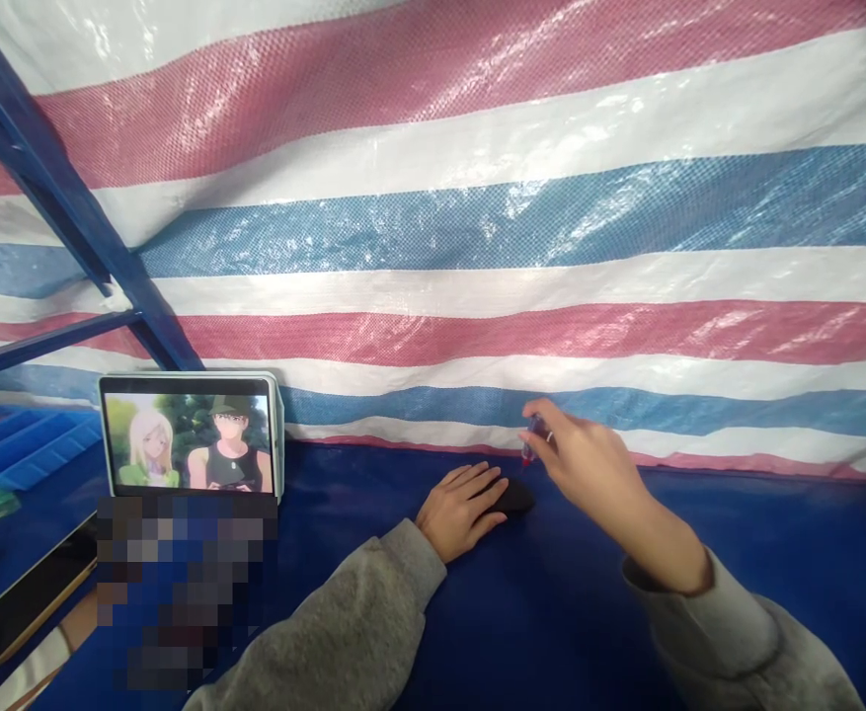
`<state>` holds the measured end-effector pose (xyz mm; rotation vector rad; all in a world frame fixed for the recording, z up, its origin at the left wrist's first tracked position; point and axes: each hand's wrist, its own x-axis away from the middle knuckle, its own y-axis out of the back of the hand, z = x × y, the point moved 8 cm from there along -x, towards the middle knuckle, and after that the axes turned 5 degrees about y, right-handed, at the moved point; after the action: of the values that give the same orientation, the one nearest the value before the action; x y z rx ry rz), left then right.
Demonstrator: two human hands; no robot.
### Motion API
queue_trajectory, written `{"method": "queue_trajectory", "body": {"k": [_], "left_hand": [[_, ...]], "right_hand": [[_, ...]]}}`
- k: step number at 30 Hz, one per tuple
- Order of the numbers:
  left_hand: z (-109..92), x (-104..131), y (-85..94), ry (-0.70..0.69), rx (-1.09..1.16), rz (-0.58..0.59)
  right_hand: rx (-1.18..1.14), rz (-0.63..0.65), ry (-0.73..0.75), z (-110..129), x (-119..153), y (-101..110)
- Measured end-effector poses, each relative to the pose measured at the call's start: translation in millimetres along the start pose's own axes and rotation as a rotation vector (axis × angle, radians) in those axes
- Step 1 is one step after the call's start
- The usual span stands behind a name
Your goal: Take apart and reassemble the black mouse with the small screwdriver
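Observation:
My left hand [466,509] lies palm down on the blue tabletop, its fingers stretched out over a flat black piece with a rounded end [515,497]. The hand covers part of that piece, and its kind cannot be made out. Above and to the right, my right hand [585,459] is closed around a small clear bottle with a red tip [533,439]. The bottle is held with its red end down, a little above the table and apart from the black piece. Fingers hide some of it.
A tablet [192,434] playing a cartoon stands upright at the left. Near it are a phone [29,592], a blue compartment tray [29,444] and another person's sleeve [37,671]. A striped plastic sheet [477,227] hangs behind the table [521,612], beside a blue metal frame [81,197].

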<state>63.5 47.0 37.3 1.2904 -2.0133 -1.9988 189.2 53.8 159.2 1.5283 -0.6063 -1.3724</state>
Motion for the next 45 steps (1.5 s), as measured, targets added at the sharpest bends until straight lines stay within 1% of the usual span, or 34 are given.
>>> {"method": "queue_trajectory", "body": {"k": [3, 5, 9, 15, 18, 21, 27, 36, 40, 45], "left_hand": [[-0.7, -0.3, 0.0, 0.005, 0.002, 0.01], [-0.5, -0.4, -0.6, 0.009, 0.006, 0.018], [1.3, -0.1, -2.1, 0.023, 0.014, 0.032], [1.0, 0.1, -2.0, 0.024, 0.015, 0.043], [0.4, 0.0, -2.0, 0.019, 0.01, 0.045], [0.7, 0.1, -2.3, 0.018, 0.011, 0.042], [1.6, 0.3, -3.8, 0.02, 0.016, 0.047], [0.6, -0.5, -3.0, 0.019, 0.015, 0.036], [-0.6, -0.9, -0.9, 0.008, 0.019, 0.029], [0.1, -0.1, -2.2, 0.012, 0.019, 0.027]], "right_hand": [[-0.005, 0.06, 0.039, 2.3, 4.3, -10.8], [-0.008, 0.068, 0.047, 3.5, 5.5, -12.8], [-0.016, 0.077, 0.047, 4.5, 5.4, -11.3], [-0.023, 0.123, 0.043, 1.2, 6.6, -9.7], [-0.089, 0.159, 0.072, 3.7, 6.9, -10.4], [-0.173, 0.179, 0.061, 3.7, 6.4, -10.3], [-0.252, 0.186, 0.058, 2.3, 6.2, -10.9], [-0.264, 0.188, 0.103, 7.4, 7.2, -9.2], [-0.271, 0.19, 0.096, 7.5, 6.9, -10.7], [-0.243, 0.198, 0.099, 7.3, 6.7, -11.5]]}}
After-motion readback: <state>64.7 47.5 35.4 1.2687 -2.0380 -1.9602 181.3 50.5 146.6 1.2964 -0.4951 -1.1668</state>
